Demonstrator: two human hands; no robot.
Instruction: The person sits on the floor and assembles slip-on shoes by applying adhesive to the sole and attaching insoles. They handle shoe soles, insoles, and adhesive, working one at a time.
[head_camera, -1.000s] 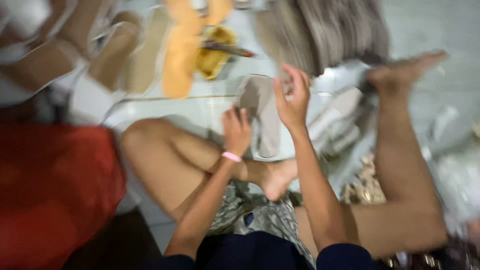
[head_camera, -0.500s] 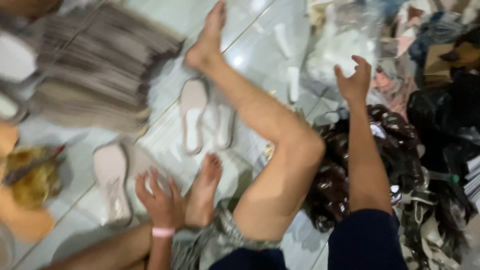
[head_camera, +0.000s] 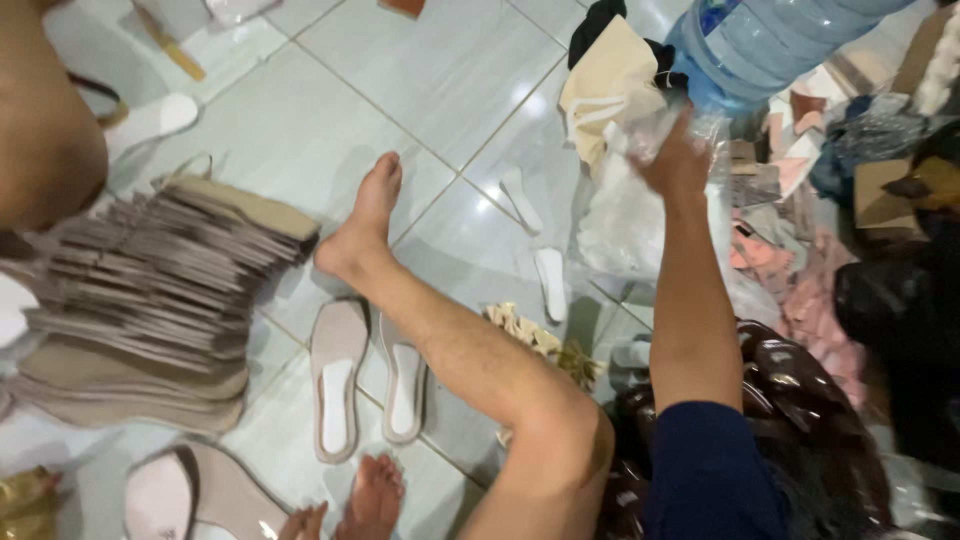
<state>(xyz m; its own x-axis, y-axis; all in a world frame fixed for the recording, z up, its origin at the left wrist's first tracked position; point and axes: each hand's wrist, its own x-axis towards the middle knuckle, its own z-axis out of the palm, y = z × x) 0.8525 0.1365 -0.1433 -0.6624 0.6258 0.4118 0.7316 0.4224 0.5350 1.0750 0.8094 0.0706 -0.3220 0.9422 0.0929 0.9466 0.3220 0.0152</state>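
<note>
My right hand (head_camera: 678, 160) reaches far forward and closes on a crinkled clear plastic bag (head_camera: 625, 215) that lies beside a beige cloth (head_camera: 607, 82). Only the fingertips of my left hand (head_camera: 302, 522) show at the bottom edge, next to a beige sole (head_camera: 215, 490) and my bare foot (head_camera: 374, 495). My other leg (head_camera: 450, 345) stretches across the tiled floor. Two beige soles with white insoles (head_camera: 338, 385) lie side by side under that leg. A tall leaning stack of grey-beige soles (head_camera: 160, 280) sits at the left.
A blue water jug (head_camera: 765, 40) stands at the top right. Pink and grey cut pieces (head_camera: 800, 290) are piled by it. A dark shiny bag (head_camera: 800, 420) lies under my right arm. Two white insoles (head_camera: 549, 282) lie on the tiles. Another person's knee (head_camera: 40, 120) is at the upper left.
My view has swung toward the right. My right hand has reached farther forward onto the clear plastic bag. My left hand has dropped almost out of view.
</note>
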